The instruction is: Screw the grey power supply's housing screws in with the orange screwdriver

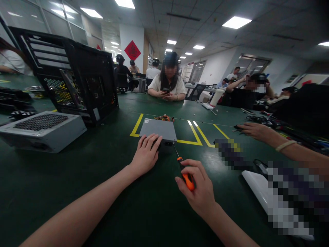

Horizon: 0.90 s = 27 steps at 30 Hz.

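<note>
A grey computer power supply point(160, 129) lies flat on the green table, with its bundle of coloured cables point(164, 118) at the far side. My left hand point(146, 151) rests on its near left edge, fingers stretched out over the metal; the thumb is mostly hidden. In my right hand point(199, 183) is a screwdriver point(188, 181) with an orange and black handle, held between thumb and fingers. Its thin shaft points up and left toward the power supply's near right corner. Whether the tip touches the casing I cannot tell.
A black computer case point(77, 75) stands at the left, behind a larger power supply point(43, 130). Yellow tape point(197, 137) marks the table. At right, another person's hand point(253, 130) holds a small dark object near tangled cables. A person point(167, 80) with a phone sits opposite.
</note>
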Motion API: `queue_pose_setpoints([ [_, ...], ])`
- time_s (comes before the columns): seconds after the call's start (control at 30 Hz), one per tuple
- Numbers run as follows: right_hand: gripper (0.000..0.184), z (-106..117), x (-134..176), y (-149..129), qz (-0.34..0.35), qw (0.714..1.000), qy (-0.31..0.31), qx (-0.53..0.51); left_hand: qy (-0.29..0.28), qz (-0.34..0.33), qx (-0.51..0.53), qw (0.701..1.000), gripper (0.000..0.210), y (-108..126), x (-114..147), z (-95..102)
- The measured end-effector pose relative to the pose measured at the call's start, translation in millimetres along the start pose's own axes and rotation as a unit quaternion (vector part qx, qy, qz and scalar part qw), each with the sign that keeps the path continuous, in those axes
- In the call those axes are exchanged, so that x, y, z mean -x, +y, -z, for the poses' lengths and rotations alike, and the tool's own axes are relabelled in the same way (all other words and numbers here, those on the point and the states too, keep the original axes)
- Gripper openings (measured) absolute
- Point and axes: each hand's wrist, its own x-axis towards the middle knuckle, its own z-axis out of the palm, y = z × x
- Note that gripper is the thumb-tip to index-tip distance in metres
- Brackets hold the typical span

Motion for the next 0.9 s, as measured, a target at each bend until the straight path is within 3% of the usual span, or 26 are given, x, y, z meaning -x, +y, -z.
queue_pose_setpoints([
  [0.1, 0.006, 1.1, -0.1, -0.7, 0.034, 0.998, -0.026, 0.051, 0.007, 0.000, 0.007, 1.000, 0.055, -0.5, 0.0, -1.8],
  [0.27, 0.024, -1.2, 1.7, 0.9, -0.008, 1.000, -0.011, 0.003, 0.010, -0.002, 0.016, 1.000, 0.056, -1.1, 0.3, -3.2],
  [0.43, 0.002, -0.7, 0.7, -2.0, 0.030, 0.998, -0.016, 0.055, 0.008, -0.003, 0.013, 1.000, 0.055, -1.0, 0.7, -2.8],
  [0.5, 0.003, 0.3, -0.2, -2.7, 0.040, 0.997, -0.020, 0.062, 0.006, -0.002, 0.010, 1.000, 0.055, -0.9, 0.8, -2.6],
  [0.63, 0.024, -0.7, 0.8, -1.6, -0.022, 1.000, -0.002, 0.008, 0.002, -0.002, 0.002, 1.000, 0.053, -0.8, 1.1, -2.2],
  [0.7, 0.022, -1.7, 1.8, -1.6, -0.034, 0.999, 0.004, 0.005, 0.000, -0.003, 0.000, 1.000, 0.053, -0.8, 1.4, -2.0],
  [0.83, 0.004, -0.8, 1.9, -3.4, 0.025, 0.997, -0.013, 0.070, 0.002, -0.002, 0.003, 1.000, 0.053, -0.4, 2.0, -1.8],
  [0.9, 0.008, -0.4, 1.5, -3.3, 0.033, 0.996, -0.017, 0.079, 0.004, -0.001, 0.005, 1.000, 0.053, -0.2, 2.1, -1.6],
])
